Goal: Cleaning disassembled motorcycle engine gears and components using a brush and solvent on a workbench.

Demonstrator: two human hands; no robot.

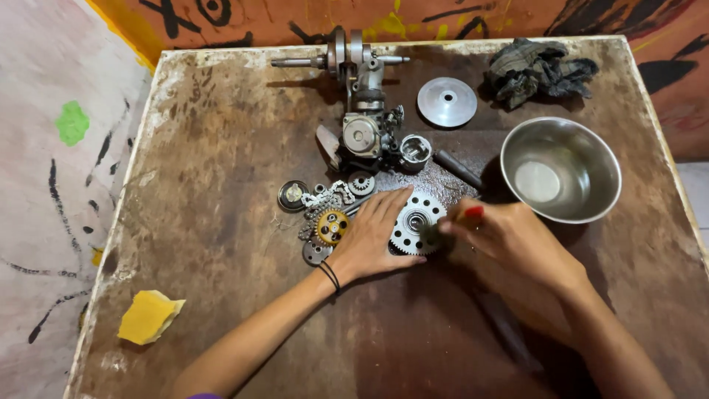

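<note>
Centre of frame: a toothed metal wheel (413,222) with a ring of holes is lying flat on the stained brown surface (221,148). The left hand (373,236) is resting on it with fingers spread flat, pinning its left edge. The right hand (509,236) is closing around a slim tool with a red handle (473,213), its dark tip sitting at the wheel's right edge.

Left of the wheel: a brass-coloured gear (331,226), a short length of chain (325,198), a small steel gear (361,183), a round dark cap (293,195) and a grey disc (315,253) are lying bunched together, just beside the left hand.

Upper centre: a crankshaft assembly (353,63) is lying with its shaft pointing toward the left of the frame, its rod reaching down to a grey engine part (363,137). A short cylindrical piston (415,150) is sitting just beside that part, and a dark rod (458,170) is lying near it.

Upper right: a shallow silver pulley disc (447,102) is lying flat; a crumpled dark rag (535,70) is sitting near the far edge. Right: a steel bowl (591,148) is standing upright, near the right hand.

Lower left: a folded yellow piece of sandpaper (148,316) is lying well apart from everything else.

Surroundings: a painted orange wall with black marks along the top; a pale wall with a green blot at upper left.
</note>
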